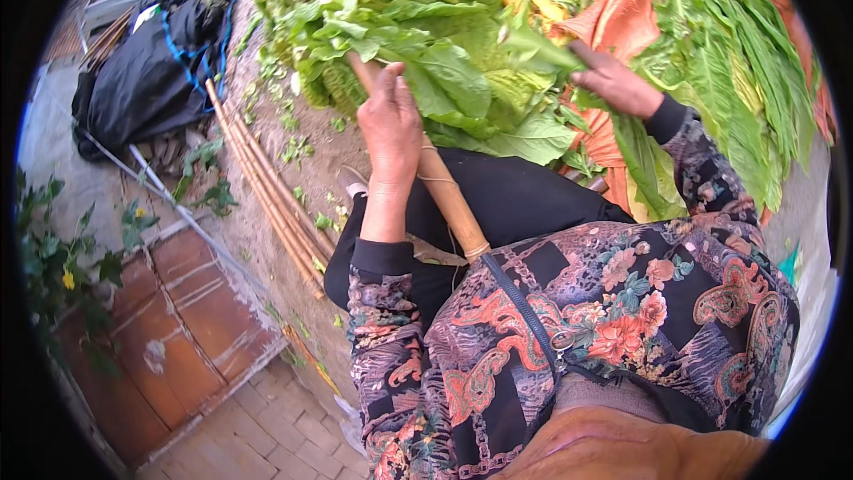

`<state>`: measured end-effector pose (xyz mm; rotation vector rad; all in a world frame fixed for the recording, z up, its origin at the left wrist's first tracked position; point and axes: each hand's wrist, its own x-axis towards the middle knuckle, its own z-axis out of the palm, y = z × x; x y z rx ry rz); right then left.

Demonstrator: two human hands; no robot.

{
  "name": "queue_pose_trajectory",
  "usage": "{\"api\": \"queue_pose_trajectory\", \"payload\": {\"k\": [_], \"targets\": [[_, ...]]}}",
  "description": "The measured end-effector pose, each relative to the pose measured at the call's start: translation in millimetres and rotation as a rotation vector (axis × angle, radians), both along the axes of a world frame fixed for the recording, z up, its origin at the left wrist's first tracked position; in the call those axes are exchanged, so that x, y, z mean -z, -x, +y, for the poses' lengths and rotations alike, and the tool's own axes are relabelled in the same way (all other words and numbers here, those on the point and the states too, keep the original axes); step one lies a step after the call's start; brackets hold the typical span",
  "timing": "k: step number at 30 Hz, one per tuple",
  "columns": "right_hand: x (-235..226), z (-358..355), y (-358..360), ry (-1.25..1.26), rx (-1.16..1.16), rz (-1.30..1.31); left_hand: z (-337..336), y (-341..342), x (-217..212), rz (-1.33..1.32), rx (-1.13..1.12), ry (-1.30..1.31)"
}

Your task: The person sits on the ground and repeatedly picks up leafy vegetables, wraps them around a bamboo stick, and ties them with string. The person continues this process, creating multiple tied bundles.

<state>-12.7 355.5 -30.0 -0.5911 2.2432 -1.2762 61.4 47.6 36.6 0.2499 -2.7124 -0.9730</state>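
Observation:
My left hand (pixel 391 120) is closed around a bamboo pole (pixel 449 200) that slants up from my lap into the leaves. Thin string runs along the pole near its lower end. Large green leaves (pixel 426 44), tobacco by their look, cover the pole's upper part. To the right, my right hand (pixel 617 84) pinches the stem end of a broad green leaf (pixel 542 53), blurred by motion, beside the leaves on the pole. Its fingertips are partly hidden.
A heap of long green leaves (pixel 711 62) lies on orange cloth (pixel 622 4) at right. Several bamboo poles (pixel 267 200) rest on the bare ground at left. Beyond them are a black sheet with blue cord (pixel 142 80), a rusty metal panel (pixel 169 329) and a leafy plant (pixel 71 249).

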Motion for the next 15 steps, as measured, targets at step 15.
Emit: {"api": "queue_pose_trajectory", "payload": {"k": [15], "targets": [[22.8, -220.5, 51.7, 0.537, -0.637, -0.393, -195.0, -42.6, 108.7, -0.226, -0.010, -0.440]]}}
